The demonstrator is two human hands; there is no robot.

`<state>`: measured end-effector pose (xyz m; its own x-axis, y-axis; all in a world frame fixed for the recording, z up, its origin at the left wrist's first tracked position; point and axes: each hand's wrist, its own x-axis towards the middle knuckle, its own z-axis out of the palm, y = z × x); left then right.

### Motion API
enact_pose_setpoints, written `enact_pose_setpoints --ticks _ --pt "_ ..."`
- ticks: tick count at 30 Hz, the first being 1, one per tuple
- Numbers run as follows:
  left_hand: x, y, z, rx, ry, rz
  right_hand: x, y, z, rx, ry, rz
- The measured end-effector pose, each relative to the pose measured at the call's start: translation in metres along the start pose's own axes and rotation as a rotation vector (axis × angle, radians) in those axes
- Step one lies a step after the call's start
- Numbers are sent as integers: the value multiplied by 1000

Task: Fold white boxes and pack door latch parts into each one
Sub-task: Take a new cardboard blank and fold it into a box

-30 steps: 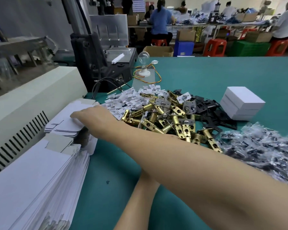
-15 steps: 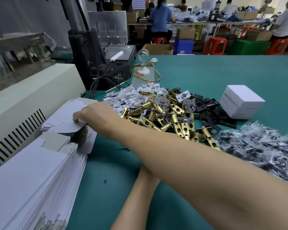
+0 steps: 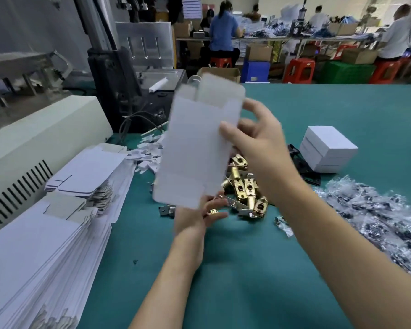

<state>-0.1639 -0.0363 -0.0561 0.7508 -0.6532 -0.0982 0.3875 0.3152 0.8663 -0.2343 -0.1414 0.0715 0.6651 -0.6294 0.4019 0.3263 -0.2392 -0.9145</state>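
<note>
Both your hands are gripping the box blank (image 3: 195, 148), right hand (image 3: 256, 141) pinching its side, left hand (image 3: 192, 219) its bottom; be squeezing opposite creases evenly.

box blank (image 3: 197, 148) lifted off stack (image 3: 88, 172), both hands (image 3: 195, 217) (image 3: 254, 143) holding

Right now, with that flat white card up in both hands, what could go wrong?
The box blank is held only at its edges by the left hand and right hand; a slip could drop it onto the latch pile. The right forearm passes close to the bagged parts and might sweep them aside.
</note>
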Motion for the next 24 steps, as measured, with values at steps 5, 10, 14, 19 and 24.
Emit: enact_pose_setpoints --ticks 5,10,14,19,24 --pt "-15 17 0 -48 -294 -270 -39 36 -57 -4 34 268" --pt "-23 17 4 84 -454 -345 -69 61 -66 55 80 285" --pt "-28 17 1 17 -535 -404 -78 62 -65 -22 27 201" --pt "-31 13 -4 134 -623 -423 -83 63 -65 -358 -12 48" --pt "-34 14 -7 271 -618 -240 -87 57 -61 -503 -54 -160"
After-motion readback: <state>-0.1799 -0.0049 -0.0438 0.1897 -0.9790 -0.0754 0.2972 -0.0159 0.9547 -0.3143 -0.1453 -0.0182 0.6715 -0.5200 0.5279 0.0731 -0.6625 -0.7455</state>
